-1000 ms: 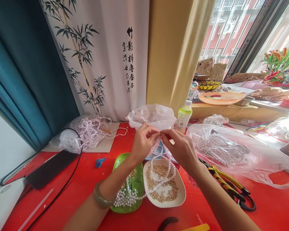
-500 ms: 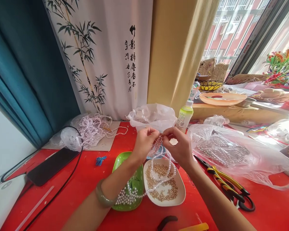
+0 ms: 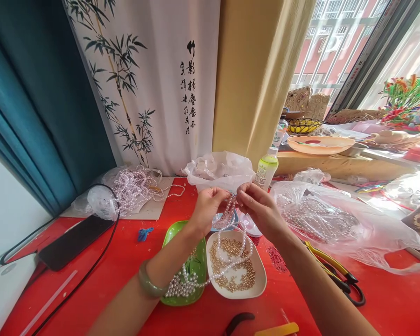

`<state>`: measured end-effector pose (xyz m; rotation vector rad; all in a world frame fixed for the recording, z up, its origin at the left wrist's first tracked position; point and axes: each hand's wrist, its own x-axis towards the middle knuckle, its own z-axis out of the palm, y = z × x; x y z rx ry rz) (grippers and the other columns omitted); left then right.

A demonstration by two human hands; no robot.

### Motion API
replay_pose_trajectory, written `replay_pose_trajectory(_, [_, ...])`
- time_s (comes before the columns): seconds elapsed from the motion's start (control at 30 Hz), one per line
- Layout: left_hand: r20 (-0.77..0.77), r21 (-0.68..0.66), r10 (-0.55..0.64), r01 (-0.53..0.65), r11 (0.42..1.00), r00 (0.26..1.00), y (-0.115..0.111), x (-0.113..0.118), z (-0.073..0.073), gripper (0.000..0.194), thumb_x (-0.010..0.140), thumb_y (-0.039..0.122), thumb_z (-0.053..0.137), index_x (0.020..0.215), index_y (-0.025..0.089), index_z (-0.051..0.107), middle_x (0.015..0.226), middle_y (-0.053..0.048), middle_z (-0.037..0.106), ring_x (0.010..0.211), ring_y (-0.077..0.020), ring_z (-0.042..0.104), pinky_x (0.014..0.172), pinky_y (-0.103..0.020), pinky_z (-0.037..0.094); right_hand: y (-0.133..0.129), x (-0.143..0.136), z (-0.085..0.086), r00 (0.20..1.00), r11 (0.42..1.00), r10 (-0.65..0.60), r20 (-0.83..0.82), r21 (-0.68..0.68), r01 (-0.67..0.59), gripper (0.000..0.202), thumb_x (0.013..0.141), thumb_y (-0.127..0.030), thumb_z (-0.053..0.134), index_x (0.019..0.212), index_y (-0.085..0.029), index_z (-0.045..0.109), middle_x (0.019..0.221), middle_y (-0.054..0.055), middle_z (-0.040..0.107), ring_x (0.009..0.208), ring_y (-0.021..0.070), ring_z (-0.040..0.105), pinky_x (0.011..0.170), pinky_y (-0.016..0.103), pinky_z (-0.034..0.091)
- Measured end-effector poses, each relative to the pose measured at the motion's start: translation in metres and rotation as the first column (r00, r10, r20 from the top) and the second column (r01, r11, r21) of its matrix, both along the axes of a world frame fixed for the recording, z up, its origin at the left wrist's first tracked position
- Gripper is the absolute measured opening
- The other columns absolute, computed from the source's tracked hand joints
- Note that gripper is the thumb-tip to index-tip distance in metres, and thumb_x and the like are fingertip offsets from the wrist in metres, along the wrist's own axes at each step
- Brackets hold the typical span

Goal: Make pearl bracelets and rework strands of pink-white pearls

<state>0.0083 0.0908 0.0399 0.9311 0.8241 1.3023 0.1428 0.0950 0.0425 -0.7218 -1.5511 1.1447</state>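
Note:
My left hand pinches the upper end of a bead string, whose pinkish strands hang bunched below the fingers. Just to its right, my right hand has thumb and forefinger pressed together beside the strands; whatever lies between those fingertips is too small to make out. A white pearl strand loops down over the white dish, which holds small gold beads. The strand runs on to the green dish, where silvery pearl beads lie. Behind the hanging strands, a blue dish is partly hidden.
Pliers lie under my right forearm, and another yellow-and-black tool lies at the front edge. A plastic bag of beads covers the right side. A bottle and white bag stand behind. Pearl strings lie left.
My right hand has drawn slightly away from the left fingertips, opening a small gap, and its forearm now covers more of the pliers. My left hand keeps its pinch on the bead string.

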Motion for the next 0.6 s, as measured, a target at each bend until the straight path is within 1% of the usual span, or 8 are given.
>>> replay_pose_trajectory(0.07, [0.046,-0.032,-0.023,0.024,0.999,0.999,-0.0015,-0.0001,0.0021,0.012,0.061,0.020,0.060,0.063,0.013,0.052,0.059,0.001,0.058,0.051,-0.0096,0.054,0.056,-0.024,0.042,0.0001,-0.0012,0.0003,0.993,0.998,0.008,-0.116,-0.056,-0.014,0.018,0.078,-0.035,0.054,0.075,-0.020,0.044,0.075,-0.002,0.047,0.054,0.0055,0.039,0.047,0.019,0.034])
replay_pose_trajectory(0.13, [0.059,-0.035,-0.036,0.038,0.999,0.998,-0.0024,-0.0010,0.0032,0.014,0.061,0.021,0.061,0.062,0.014,0.050,0.061,0.000,0.060,0.052,-0.0097,0.055,0.054,-0.023,0.041,0.0010,-0.0015,0.0006,0.981,0.994,0.033,-0.192,-0.091,-0.052,0.018,0.077,-0.033,0.055,0.075,-0.020,0.043,0.083,-0.002,0.051,0.053,0.0041,0.040,0.045,0.018,0.035])
replay_pose_trajectory(0.17, [0.057,-0.035,-0.045,0.047,0.998,0.997,-0.0026,-0.0016,0.0034,0.015,0.061,0.021,0.062,0.062,0.014,0.049,0.061,0.000,0.059,0.052,-0.0095,0.055,0.053,-0.023,0.040,0.0015,-0.0013,0.0008,0.975,0.991,0.050,-0.217,-0.107,-0.075,0.018,0.077,-0.033,0.055,0.075,-0.019,0.043,0.082,-0.002,0.052,0.051,0.0035,0.041,0.044,0.017,0.034])
replay_pose_trajectory(0.23, [0.055,-0.040,-0.076,0.078,0.996,0.996,-0.0028,-0.0028,0.0030,0.017,0.061,0.021,0.063,0.065,0.015,0.047,0.060,0.001,0.058,0.049,-0.0088,0.053,0.050,-0.022,0.039,0.0024,-0.0006,0.0014,0.967,0.984,0.068,-0.245,-0.143,-0.105,0.020,0.077,-0.033,0.056,0.075,-0.020,0.041,0.072,-0.004,0.053,0.047,0.0031,0.042,0.040,0.015,0.032])
replay_pose_trajectory(0.33, [0.042,-0.008,-0.148,0.148,0.989,0.988,-0.0024,-0.0034,0.0017,0.020,0.062,0.018,0.062,0.078,0.015,0.051,0.060,0.001,0.058,0.047,-0.0076,0.050,0.048,-0.021,0.036,0.0018,0.0001,0.0032,0.976,0.980,0.041,-0.215,-0.183,-0.081,0.023,0.075,-0.034,0.058,0.077,-0.020,0.040,0.063,-0.005,0.052,0.047,0.0044,0.048,0.039,0.015,0.034])
replay_pose_trajectory(0.4, [-0.027,0.050,-0.188,0.190,0.981,0.982,-0.0021,-0.0031,0.0010,0.018,0.065,0.020,0.059,0.082,0.014,0.054,0.059,0.001,0.056,0.046,-0.0066,0.047,0.047,-0.021,0.034,0.0003,-0.0003,0.0050,0.986,0.980,0.023,-0.164,-0.191,-0.055,0.025,0.074,-0.035,0.059,0.076,-0.020,0.040,0.061,-0.005,0.052,0.050,0.0060,0.052,0.042,0.016,0.037])
replay_pose_trajectory(0.43, [-0.076,0.085,-0.194,0.200,0.976,0.978,-0.0020,-0.0030,0.0007,0.016,0.067,0.023,0.058,0.079,0.013,0.055,0.059,0.000,0.055,0.047,-0.0064,0.046,0.047,-0.021,0.033,-0.0006,-0.0007,0.0058,0.989,0.981,0.017,-0.145,-0.187,-0.044,0.025,0.074,-0.035,0.059,0.075,-0.020,0.039,0.060,-0.005,0.052,0.051,0.0066,0.053,0.043,0.017,0.039])
replay_pose_trajectory(0.6, [-0.288,0.248,-0.149,0.224,0.942,0.946,-0.0013,-0.0043,0.0008,0.022,0.072,0.035,0.059,0.069,0.015,0.050,0.059,0.002,0.052,0.047,-0.0046,0.036,0.046,-0.020,0.026,-0.0043,-0.0038,0.0075,0.988,0.989,0.016,-0.155,-0.141,-0.038,0.023,0.075,-0.034,0.058,0.073,-0.020,0.039,0.057,-0.007,0.047,0.049,0.0062,0.051,0.047,0.019,0.041])
